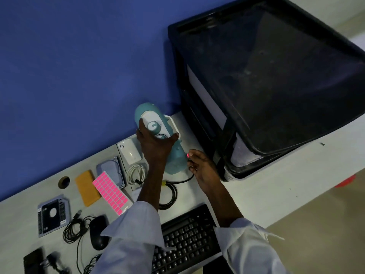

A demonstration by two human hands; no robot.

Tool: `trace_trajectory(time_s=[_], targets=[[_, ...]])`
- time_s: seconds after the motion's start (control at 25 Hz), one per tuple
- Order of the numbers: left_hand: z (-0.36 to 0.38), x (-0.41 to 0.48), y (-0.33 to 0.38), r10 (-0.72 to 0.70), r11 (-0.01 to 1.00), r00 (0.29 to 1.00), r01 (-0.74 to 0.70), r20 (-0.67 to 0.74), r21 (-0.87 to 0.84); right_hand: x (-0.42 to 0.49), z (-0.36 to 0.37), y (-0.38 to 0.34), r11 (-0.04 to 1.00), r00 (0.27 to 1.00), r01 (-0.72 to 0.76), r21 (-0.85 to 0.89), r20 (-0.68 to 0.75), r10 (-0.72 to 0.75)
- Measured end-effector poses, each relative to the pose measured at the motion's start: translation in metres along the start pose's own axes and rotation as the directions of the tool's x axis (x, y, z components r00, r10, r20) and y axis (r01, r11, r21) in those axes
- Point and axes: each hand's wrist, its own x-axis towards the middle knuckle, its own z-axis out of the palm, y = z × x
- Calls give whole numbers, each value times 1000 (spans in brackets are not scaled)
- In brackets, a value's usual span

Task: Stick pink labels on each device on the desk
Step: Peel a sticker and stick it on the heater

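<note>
Head view — left hand point(156, 144) grips the teal steam iron point(176, 157) by its handle — right hand point(202, 167) pinches a pink label point(187, 155) just beside its body.

I see smooth glossy plastic on the teal device point(176, 158), paper pink labels point(110, 191), a matt desk point(256, 186), a dusty black tray point(276, 86).

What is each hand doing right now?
Left hand: grips the teal iron.
Right hand: pinches a pink label.
</note>
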Motion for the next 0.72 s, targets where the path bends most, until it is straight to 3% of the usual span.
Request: trace_trajectory(time_s=[0.12,0.36,0.52,0.72], targets=[[-17,0,-17,-32,997,999,30,-24,-75,2,3,0,1000,1000,-3,7,-3,3],[-71,-9,-60,-343,913,939,333,0,-236,1,14,10,997,1000,-18,-73,2,18],[-88,-28,-72,-204,885,962,260,181,-385,2,24,17,989,998,-63,-131,14,66],[-93,-22,-91,-329,826,933,359,145,-435,3,33,10,983,999,-33,-180,26,38]])
